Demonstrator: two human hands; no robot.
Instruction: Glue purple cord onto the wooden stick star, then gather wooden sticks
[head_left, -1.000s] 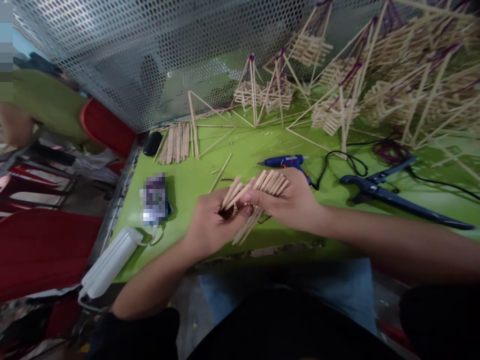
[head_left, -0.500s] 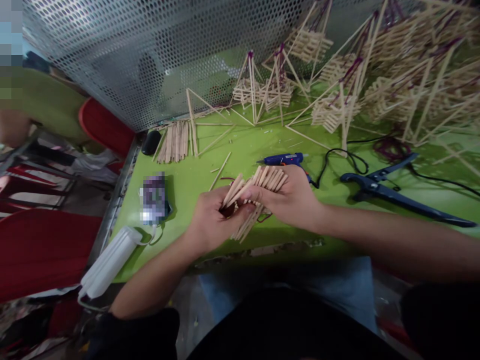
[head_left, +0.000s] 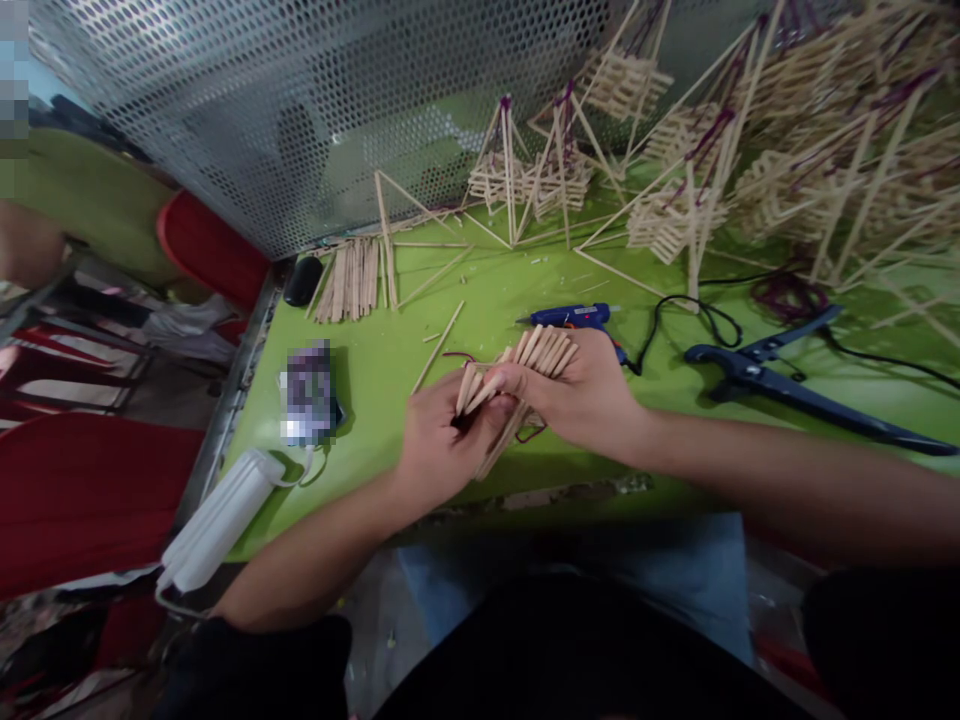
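Both my hands meet over the near part of the green table [head_left: 382, 420]. My left hand [head_left: 442, 440] is closed around a few wooden sticks [head_left: 472, 388], whose ends poke up past the fingers. My right hand [head_left: 585, 395] grips a thicker bundle of wooden sticks [head_left: 546, 350], its thumb touching the sticks at the left hand. Lower stick ends show beneath the hands. Just beyond the right hand lies a blue glue gun [head_left: 574, 317]. One loose stick [head_left: 439, 347] rests left of the glue gun.
Stick frames with purple cord [head_left: 675, 220] crowd the back right. Dark blue cutters [head_left: 795, 390] and a black cable lie at the right. A row of sticks [head_left: 352, 280], a black object [head_left: 303, 281], a phone [head_left: 309, 395] and a white power strip [head_left: 225, 520] are left.
My left hand has shifted slightly right, closer to my right hand, with its sticks now more upright. My right hand has barely moved.
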